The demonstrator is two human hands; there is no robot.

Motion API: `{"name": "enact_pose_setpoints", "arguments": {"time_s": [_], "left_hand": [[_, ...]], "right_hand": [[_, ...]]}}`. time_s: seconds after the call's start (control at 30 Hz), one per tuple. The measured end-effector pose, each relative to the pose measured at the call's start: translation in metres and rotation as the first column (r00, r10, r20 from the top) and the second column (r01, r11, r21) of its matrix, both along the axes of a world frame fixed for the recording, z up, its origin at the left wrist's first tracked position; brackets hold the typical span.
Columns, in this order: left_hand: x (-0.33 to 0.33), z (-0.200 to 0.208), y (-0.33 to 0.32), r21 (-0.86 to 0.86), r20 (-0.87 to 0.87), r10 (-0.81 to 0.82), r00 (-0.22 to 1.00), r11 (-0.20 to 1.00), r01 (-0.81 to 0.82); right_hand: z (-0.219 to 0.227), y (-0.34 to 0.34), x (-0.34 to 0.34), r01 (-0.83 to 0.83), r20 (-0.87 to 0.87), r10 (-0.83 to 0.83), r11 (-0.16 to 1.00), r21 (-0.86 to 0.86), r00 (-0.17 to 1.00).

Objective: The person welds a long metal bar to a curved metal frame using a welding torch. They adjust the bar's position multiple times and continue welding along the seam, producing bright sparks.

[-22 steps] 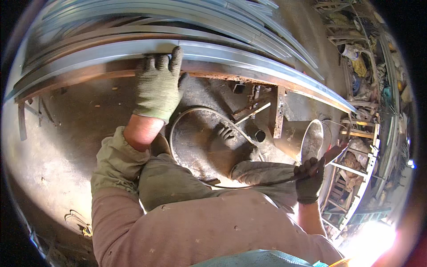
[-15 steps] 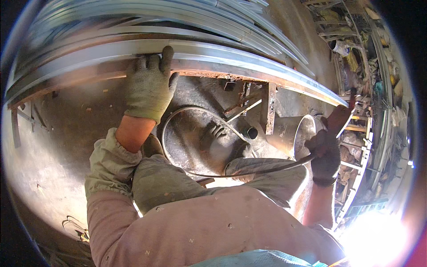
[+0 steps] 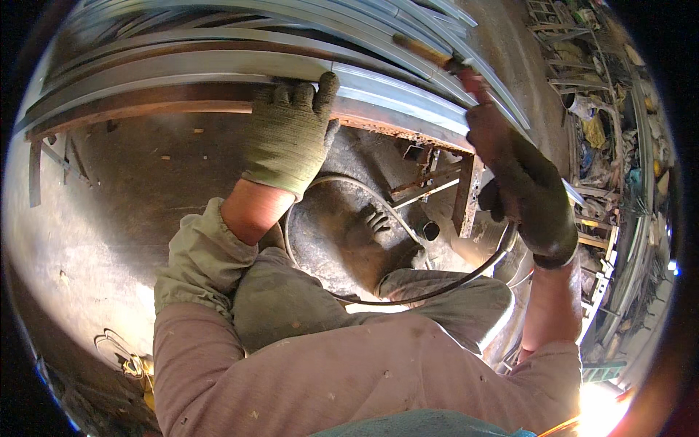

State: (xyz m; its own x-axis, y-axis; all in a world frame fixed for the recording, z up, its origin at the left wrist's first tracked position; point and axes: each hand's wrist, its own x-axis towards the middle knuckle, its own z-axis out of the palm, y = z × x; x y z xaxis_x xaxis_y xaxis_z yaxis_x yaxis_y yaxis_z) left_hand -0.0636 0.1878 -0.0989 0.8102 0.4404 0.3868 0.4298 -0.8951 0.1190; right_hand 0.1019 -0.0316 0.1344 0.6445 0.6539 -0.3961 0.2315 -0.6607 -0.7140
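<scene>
My left hand [image 3: 290, 138], in a grey-green work glove, presses on the near edge of a pale metal bar [image 3: 211, 64]. Its fingers curl against the bar, and its index finger points away along a thin seam. My right hand [image 3: 535, 186], in a dark glove, grips the handle of a welding torch [image 3: 477, 84]. The torch's yellowish-brown end [image 3: 421, 49] hangs over the metal lengths, to the right of the seam. A black cable [image 3: 466, 280] runs from below my right hand across my knees.
Several long metal profiles [image 3: 291, 22] lie beyond the bar. A rusty steel support beam [image 3: 182, 96] with a leg [image 3: 467, 195] carries it. A large metal pipe stands beneath, by a looped hose [image 3: 290, 233]. Clutter and a rack [image 3: 593, 240] line the right; bright light glares at lower right.
My right hand has swung up and inward with the torch, whose end now shows over the profiles. The view has shifted; my left hand keeps its place beside the seam.
</scene>
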Motion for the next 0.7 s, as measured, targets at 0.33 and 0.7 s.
{"name": "enact_pose_setpoints", "arguments": {"time_s": [0.33,0.7], "left_hand": [[0.001,0.003,0.001,0.028,0.046,-0.018,0.999,0.999,0.017],[0.002,0.007,-0.001,-0.019,-0.021,-0.008,1.0,1.0,0.007]], "right_hand": [[-0.022,0.053,-0.009,-0.104,-0.024,0.102,0.985,-0.14,0.995],[-0.012,0.062,0.001,-0.203,0.068,0.227,0.945,-0.258,0.971]]}}
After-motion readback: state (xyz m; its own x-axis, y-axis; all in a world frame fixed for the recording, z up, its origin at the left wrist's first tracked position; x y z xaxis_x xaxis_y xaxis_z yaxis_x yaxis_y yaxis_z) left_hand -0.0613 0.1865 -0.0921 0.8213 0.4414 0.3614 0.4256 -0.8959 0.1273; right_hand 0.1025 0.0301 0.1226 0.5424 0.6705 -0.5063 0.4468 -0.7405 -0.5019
